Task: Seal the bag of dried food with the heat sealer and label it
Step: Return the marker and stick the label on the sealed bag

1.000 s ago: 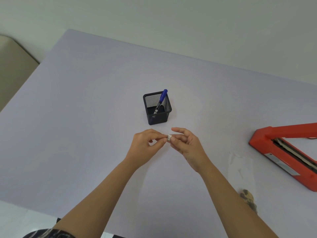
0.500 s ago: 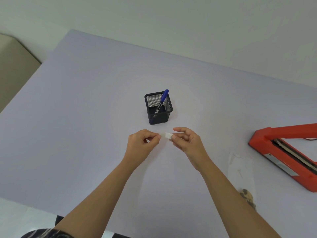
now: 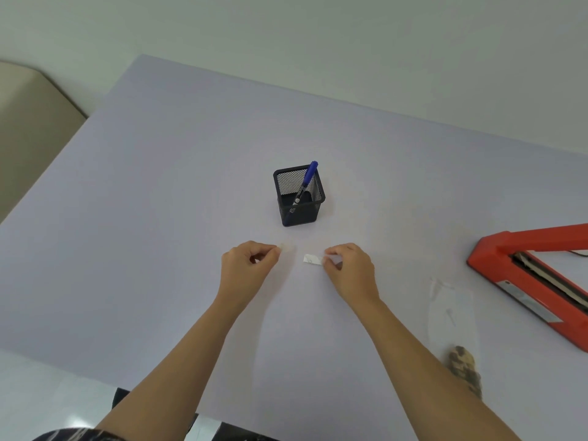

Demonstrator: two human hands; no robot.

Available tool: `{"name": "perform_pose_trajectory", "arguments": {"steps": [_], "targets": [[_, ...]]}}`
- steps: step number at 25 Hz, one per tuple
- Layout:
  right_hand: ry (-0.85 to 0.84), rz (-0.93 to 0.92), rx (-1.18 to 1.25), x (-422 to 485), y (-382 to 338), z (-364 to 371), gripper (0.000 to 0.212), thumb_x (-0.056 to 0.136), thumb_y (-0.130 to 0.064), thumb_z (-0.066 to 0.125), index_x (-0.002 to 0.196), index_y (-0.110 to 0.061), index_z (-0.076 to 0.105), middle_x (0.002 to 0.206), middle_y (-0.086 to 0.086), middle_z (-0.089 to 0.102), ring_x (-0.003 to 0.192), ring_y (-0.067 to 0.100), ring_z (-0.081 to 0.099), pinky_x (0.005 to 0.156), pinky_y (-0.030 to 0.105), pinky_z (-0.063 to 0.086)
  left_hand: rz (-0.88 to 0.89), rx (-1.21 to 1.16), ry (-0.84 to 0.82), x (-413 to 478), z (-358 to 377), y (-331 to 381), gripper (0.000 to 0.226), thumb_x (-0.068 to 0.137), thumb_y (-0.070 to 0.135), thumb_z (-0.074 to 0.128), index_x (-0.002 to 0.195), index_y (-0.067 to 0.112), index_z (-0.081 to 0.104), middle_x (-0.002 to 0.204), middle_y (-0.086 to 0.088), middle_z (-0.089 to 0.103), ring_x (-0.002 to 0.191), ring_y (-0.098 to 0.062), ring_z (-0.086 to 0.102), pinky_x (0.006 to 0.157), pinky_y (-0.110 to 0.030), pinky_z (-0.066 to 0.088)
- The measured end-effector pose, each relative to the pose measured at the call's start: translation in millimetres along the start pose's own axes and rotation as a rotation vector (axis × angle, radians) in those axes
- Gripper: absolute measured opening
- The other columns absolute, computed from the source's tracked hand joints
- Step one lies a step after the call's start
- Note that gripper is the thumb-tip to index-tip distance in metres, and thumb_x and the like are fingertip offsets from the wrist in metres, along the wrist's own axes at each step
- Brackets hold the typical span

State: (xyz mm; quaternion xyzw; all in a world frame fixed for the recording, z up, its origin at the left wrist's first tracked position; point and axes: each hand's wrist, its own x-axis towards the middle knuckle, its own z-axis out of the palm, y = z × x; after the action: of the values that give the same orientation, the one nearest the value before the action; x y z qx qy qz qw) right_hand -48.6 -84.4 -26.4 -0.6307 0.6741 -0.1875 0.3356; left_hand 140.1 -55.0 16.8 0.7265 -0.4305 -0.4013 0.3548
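1. Left hand [image 3: 246, 262] sits mid-tabletop [image 3: 143, 218], its grip pinched together on a pale, see-through scrap [image 3: 287, 247] that looks like sticker backing, hard to say for sure.
2. Right hand [image 3: 350, 268] is just across from it, grip clamped on one end of a small white label [image 3: 312, 259]. The two pieces are apart, with a gap between the hands.
3. Black mesh pen holder [image 3: 300, 198] stands just beyond the hands, blue marker [image 3: 306, 181] leaning inside.
4. Clear bag [image 3: 453, 316] lies flat toward the tabletop's right edge, dried food [image 3: 463, 366] bunched at its near end.
5. Red heat sealer [image 3: 534, 281] is at the right edge, just beside the bag, arm raised.
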Motion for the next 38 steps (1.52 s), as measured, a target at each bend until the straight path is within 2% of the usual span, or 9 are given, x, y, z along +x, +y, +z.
{"name": "perform_pose_trajectory", "arguments": {"steps": [4,8,14,18,21,24,29,34,38], "targets": [[-0.011,-0.065,0.188,-21,-12,-18,0.02,0.087,-0.013,0.058,0.098,-0.025,0.069,0.097,-0.006,0.057,0.067,0.009,0.051,0.064,0.009,0.04,0.134,0.077,0.013,-16,18,9,0.01,0.082,0.02,0.067,0.075,0.023,0.074,0.074,0.012,0.067,0.068,0.005,0.057,0.059,-0.007,0.041],[-0.16,-0.062,0.38,-50,-8,-49,0.036,0.089,-0.008,0.054,0.096,-0.042,0.063,0.097,-0.01,0.058,0.076,0.009,0.056,0.07,0.009,0.045,0.332,0.132,-0.034,-35,48,20,0.008,0.081,0.015,0.068,0.082,0.019,0.075,0.075,0.011,0.066,0.075,0.002,0.058,0.061,-0.008,0.043],[-0.134,-0.012,0.438,-75,33,-83,0.035,0.086,-0.005,0.054,0.103,-0.032,0.067,0.098,-0.011,0.059,0.071,-0.002,0.053,0.069,0.009,0.044,0.388,0.097,-0.123,-64,95,33,0.009,0.081,0.012,0.068,0.086,0.018,0.074,0.079,0.006,0.069,0.077,-0.001,0.059,0.062,-0.009,0.045],[-0.046,0.056,0.478,-92,63,-103,0.01,0.083,-0.03,0.067,0.092,-0.033,0.07,0.094,-0.01,0.063,0.073,0.004,0.056,0.067,0.013,0.045,0.398,0.093,-0.295,-82,123,37,0.028,0.076,0.007,0.055,0.093,0.02,0.072,0.086,0.01,0.065,0.083,-0.001,0.058,0.064,-0.009,0.044],[0.061,0.114,0.452,-99,87,-114,0.01,0.079,-0.038,0.07,0.085,-0.03,0.072,0.091,-0.007,0.066,0.076,0.01,0.059,0.067,0.016,0.046,0.429,0.15,-0.404,-95,147,37,0.04,0.069,0.004,0.049,0.098,0.019,0.072,0.087,0.017,0.057,0.084,-0.001,0.056,0.065,-0.008,0.043],[0.115,0.147,0.371,-104,108,-124,0.005,0.082,-0.031,0.067,0.079,-0.029,0.07,0.084,-0.008,0.065,0.069,0.008,0.057,0.065,0.017,0.045,0.35,0.139,-0.352,-102,168,38,0.031,0.078,-0.002,0.055,0.096,0.018,0.072,0.087,0.013,0.058,0.076,0.0,0.056,0.063,-0.006,0.041],[0.117,0.146,0.241,-111,139,-139,0.006,0.082,-0.029,0.067,0.08,-0.026,0.071,0.08,-0.01,0.064,0.063,0.007,0.056,0.064,0.025,0.048,0.173,0.091,-0.371,-104,197,42,0.014,0.083,0.022,0.067,0.098,0.022,0.064,0.08,0.008,0.062,0.067,-0.003,0.056,0.059,-0.01,0.043],[0.151,0.296,0.255,-111,162,-150,0.012,0.081,-0.034,0.066,0.082,-0.025,0.074,0.082,-0.01,0.071,0.061,0.0,0.062,0.063,0.019,0.048,0.168,0.15,-0.441,-108,224,49,0.005,0.084,0.018,0.065,0.087,0.019,0.069,0.072,0.009,0.065,0.066,0.0,0.056,0.06,-0.004,0.043],[0.137,0.318,0.216,-105,171,-157,0.015,0.082,-0.033,0.065,0.084,-0.021,0.075,0.082,-0.007,0.072,0.074,0.007,0.063,0.066,0.02,0.046,0.17,0.215,-0.433,-109,245,55,0.004,0.082,0.015,0.063,0.082,0.014,0.067,0.069,0.006,0.062,0.061,-0.002,0.053,0.057,-0.01,0.043]]}}
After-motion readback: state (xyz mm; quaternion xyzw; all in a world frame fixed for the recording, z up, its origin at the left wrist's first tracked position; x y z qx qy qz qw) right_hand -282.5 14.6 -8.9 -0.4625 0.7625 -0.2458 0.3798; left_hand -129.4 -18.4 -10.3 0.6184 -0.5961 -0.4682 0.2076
